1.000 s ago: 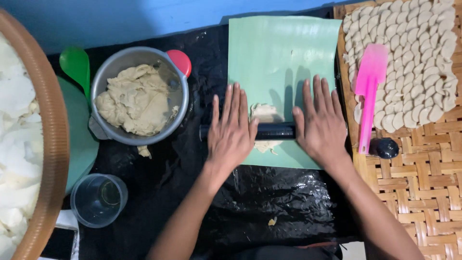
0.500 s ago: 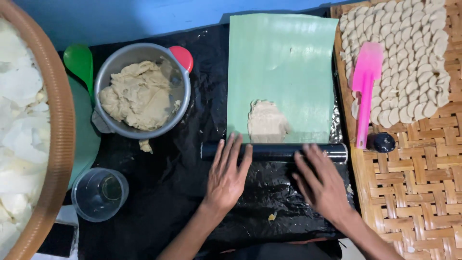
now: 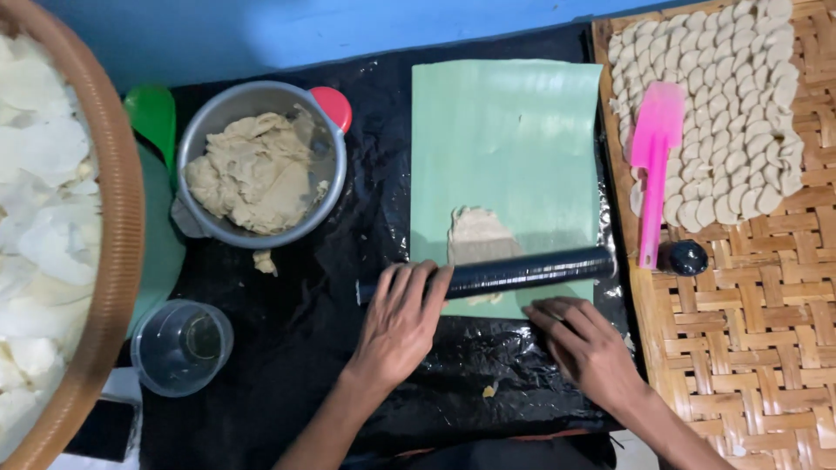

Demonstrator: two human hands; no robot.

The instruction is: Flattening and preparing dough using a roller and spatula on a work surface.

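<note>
A long black cylindrical rolling pin (image 3: 514, 271) with a glossy surface lies crosswise over the near edge of a smooth pale green rectangular sheet (image 3: 514, 130). Under the pin, and showing just beyond it, is a thin flattened patch of beige dough (image 3: 477, 235) with ragged edges. The sheet rests on crinkled black plastic film (image 3: 305, 331) that covers the table.

Left of the rolling pin stands a round grey metal bowl (image 3: 331, 174) holding a lumpy mound of the same beige dough (a small crumb lies on the film just below it). A red round lid (image 3: 335, 106) and a green plastic spoon (image 3: 152, 113) peek out beside the bowl. Nearer than the bowl, left of the pin, sits a clear plastic cup (image 3: 178, 348). At the far left curves a large brown woven-rimmed tray (image 3: 122, 218) heaped with white flakes.

Right of the rolling pin is a woven bamboo mat (image 3: 766, 331), tan and basket-patterned, carrying rows of small pale dough pieces (image 3: 723, 113), a pink plastic spatula (image 3: 653, 165) and a small dark round knob (image 3: 686, 257). Beyond the sheet the surface is blue.

The left hand (image 3: 401, 322) lies flat and open, fingers spread, fingertips resting on the pin's left end; its grip closes on nothing. The right hand (image 3: 588, 348) is likewise open and flat on the film just near of the pin's right half, fingertips at the sheet's edge, not touching the pin.
</note>
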